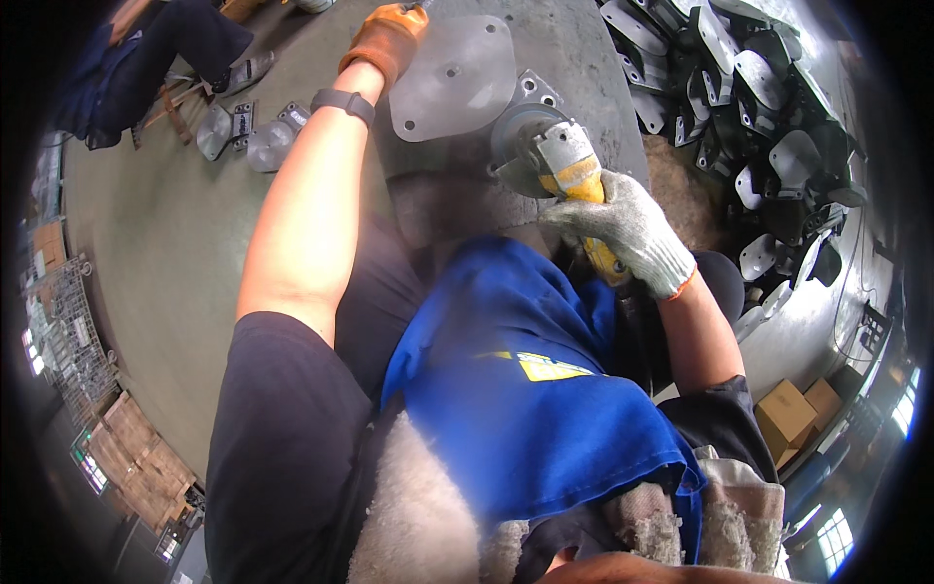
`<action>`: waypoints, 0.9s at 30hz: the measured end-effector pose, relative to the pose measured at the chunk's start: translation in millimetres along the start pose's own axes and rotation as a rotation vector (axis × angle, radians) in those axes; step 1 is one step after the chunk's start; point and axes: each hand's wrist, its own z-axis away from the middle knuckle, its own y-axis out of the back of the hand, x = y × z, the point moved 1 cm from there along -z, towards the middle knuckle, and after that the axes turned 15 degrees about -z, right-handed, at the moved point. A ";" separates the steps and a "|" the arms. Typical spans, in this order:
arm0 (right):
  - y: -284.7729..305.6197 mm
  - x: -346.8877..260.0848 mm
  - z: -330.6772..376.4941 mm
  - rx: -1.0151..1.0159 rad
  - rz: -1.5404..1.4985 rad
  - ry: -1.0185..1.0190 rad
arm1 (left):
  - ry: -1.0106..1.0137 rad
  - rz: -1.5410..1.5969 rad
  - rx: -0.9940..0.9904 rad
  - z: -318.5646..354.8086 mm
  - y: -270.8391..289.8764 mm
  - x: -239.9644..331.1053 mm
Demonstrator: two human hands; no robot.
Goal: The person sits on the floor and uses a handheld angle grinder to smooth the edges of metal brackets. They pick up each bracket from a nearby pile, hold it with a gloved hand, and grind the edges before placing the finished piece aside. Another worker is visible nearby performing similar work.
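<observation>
A metal bracket (457, 73) lies in front of me, with a broad grey plate, holes and a drilled flange at its right. My left hand (387, 41), in an orange glove, is closed at its far left edge; the fingertips are partly cut off by the frame's top. In a grey knitted glove, my right hand (632, 226) is wrapped round the yellow body of an angle grinder (581, 180). The grinder's disc (525, 136) is beside the bracket's right flange, partly hidden by the guard and head. Whether disc and metal touch, I cannot tell.
Many similar brackets (739, 97) are heaped at the right. Two more brackets (226, 131) lie on the floor at the left, near another person's leg (199, 44). Cardboard boxes (786, 417) stand at the lower right. A blue apron (545, 409) covers my lap.
</observation>
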 end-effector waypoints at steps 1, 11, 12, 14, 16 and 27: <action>-0.2 -0.7 -1.5 0.001 0.007 0.003 | -0.007 0.025 -0.012 4.1 28.5 1.0; -11.6 -20.4 -4.9 -0.060 0.009 0.035 | 0.270 0.073 -0.118 14.7 -1.7 -4.7; -9.5 -15.4 -6.9 -0.052 0.030 0.020 | 0.305 0.094 -0.108 12.6 3.0 -3.7; -7.9 -13.7 -6.9 -0.038 0.020 -0.003 | 0.335 0.084 -0.110 10.0 12.6 -2.3; -9.4 -17.5 -0.1 -0.024 -0.042 -0.017 | 0.344 0.080 -0.118 8.9 24.8 -8.8; 0.3 -8.2 -0.2 -0.028 -0.005 -0.081 | 0.477 0.181 -0.226 42.7 9.3 -80.0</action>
